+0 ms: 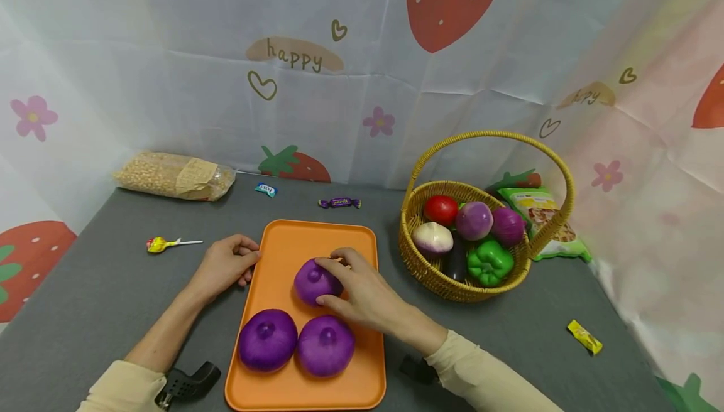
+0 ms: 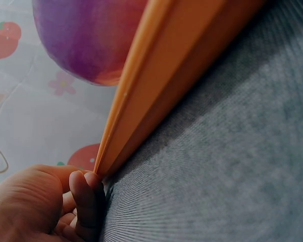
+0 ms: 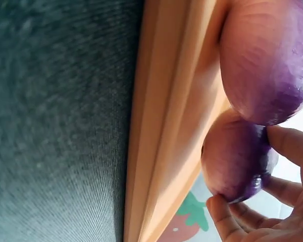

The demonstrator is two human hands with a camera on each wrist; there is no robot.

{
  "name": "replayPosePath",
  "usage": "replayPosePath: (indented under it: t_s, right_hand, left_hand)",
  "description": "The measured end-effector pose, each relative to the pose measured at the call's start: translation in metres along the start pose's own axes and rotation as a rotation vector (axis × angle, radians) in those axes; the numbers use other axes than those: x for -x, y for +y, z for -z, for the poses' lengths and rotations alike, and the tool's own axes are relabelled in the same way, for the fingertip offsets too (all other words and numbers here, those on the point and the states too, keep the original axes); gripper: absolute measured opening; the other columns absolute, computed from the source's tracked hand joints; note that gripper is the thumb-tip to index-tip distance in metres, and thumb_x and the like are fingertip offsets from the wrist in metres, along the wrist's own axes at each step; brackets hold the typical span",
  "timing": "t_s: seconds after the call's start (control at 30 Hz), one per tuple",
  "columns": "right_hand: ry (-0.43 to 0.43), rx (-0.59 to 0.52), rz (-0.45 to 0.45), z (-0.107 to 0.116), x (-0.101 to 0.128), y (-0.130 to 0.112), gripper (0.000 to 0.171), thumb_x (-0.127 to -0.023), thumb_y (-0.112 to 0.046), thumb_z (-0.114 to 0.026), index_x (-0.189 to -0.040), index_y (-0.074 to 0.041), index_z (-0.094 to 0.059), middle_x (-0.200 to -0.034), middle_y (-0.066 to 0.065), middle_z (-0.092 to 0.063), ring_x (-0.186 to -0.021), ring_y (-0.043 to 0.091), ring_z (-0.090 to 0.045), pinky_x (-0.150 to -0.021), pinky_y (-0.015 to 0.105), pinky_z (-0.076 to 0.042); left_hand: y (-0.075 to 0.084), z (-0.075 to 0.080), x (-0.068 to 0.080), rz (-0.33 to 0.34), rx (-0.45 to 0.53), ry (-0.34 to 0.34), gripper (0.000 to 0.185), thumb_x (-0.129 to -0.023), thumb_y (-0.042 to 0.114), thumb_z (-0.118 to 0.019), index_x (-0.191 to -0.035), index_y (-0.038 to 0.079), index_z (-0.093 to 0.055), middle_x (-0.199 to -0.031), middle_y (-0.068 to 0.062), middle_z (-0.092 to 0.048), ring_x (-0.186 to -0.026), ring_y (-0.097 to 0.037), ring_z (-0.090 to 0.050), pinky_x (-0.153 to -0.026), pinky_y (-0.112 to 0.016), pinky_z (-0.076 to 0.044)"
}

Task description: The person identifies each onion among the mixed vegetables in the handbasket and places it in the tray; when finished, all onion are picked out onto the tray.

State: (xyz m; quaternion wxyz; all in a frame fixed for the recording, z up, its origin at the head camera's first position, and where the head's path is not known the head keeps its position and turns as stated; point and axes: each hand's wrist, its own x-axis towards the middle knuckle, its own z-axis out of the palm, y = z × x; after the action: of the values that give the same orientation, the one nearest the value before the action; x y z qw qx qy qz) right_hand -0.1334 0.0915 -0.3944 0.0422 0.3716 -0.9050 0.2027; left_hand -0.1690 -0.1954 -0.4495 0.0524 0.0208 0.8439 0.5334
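On the orange tray (image 1: 317, 236) lie three toy purple onions, each with a knob on top. My right hand (image 1: 367, 292) grips the smaller, farther onion (image 1: 313, 281), thumb and fingers spread around it over the tray's middle. The two larger ones, a darker onion (image 1: 267, 343) and a lighter onion (image 1: 326, 349), sit side by side at the near end. At the tray's left rim my left hand (image 1: 226, 264) has its fingers curled; in the left wrist view its thumb and forefinger pinch the rim.
To the right of the tray stands a wicker basket (image 1: 410, 245) with a tall handle, filled with toy vegetables. Behind it leans a green snack bag (image 1: 565, 230). A bag of beans (image 1: 170, 175), a lollipop (image 1: 161, 245) and several wrapped candies lie around the grey table.
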Motion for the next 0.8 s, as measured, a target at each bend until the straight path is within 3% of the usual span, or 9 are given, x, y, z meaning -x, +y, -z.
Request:
replayPosePath:
  t_s: [0.23,0.43,0.8]
  right_hand:
    - [-0.07,-0.02,-0.017,-0.0002,-0.0014,-0.0009,0.054,-0.091,-0.034,-0.069,-0.139,-0.016,-0.053,-0.134,0.006,-0.055,-0.122,0.02,-0.055,-0.105,0.035,-0.048]
    - [-0.085,-0.005,-0.016,0.0016,0.0019,-0.0004,0.054,-0.09,-0.032,-0.069,-0.139,-0.015,-0.053,-0.137,0.007,-0.056,-0.126,0.024,-0.054,-0.106,0.04,-0.048]
    - [-0.104,-0.035,-0.018,0.0014,0.0022,-0.0021,0.054,-0.091,-0.029,-0.069,-0.14,-0.016,-0.05,-0.136,0.004,-0.056,-0.125,0.018,-0.056,-0.107,0.035,-0.048]
  left_hand:
    - [0.0005,0.0003,0.0006,0.0,0.0,-0.001,0.023,-0.095,0.014,-0.059,-0.11,-0.004,-0.059,-0.081,-0.012,-0.064,-0.055,-0.012,-0.06,-0.051,-0.029,-0.056]
    - [0.0003,0.0001,-0.0001,0.001,0.006,-0.001,0.024,-0.095,0.015,-0.059,-0.11,-0.004,-0.059,-0.083,-0.012,-0.064,-0.055,-0.012,-0.06,-0.051,-0.029,-0.056]
    - [-0.0002,0.0002,-0.0004,0.005,0.001,-0.003,0.023,-0.095,0.014,-0.059,-0.11,-0.004,-0.059,-0.083,-0.012,-0.065,-0.055,-0.012,-0.06,-0.051,-0.029,-0.056]
